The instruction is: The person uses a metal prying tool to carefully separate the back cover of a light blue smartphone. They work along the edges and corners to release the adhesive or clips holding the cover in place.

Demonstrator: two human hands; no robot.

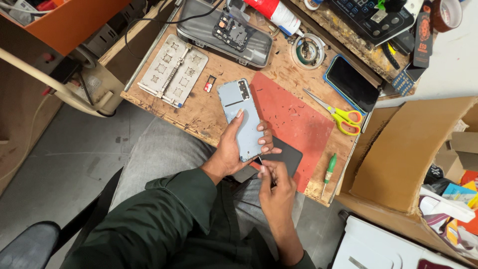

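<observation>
Left hand (234, 149) curled round light-blue phone (241, 117), back up, over table (219, 112). Right hand (274, 187) pinching thin tool (261, 162) at phone's lower edge; tool tip hidden.

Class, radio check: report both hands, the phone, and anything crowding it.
Left hand grips light-blue phone, back up. Right hand pinches small tool at its lower edge. Scissors, green screwdriver lie apart.

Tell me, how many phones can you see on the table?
3. A light blue phone is in the left hand, a blue-cased phone lies by the scissors, an opened phone sits at the back. More may be hidden.
</observation>
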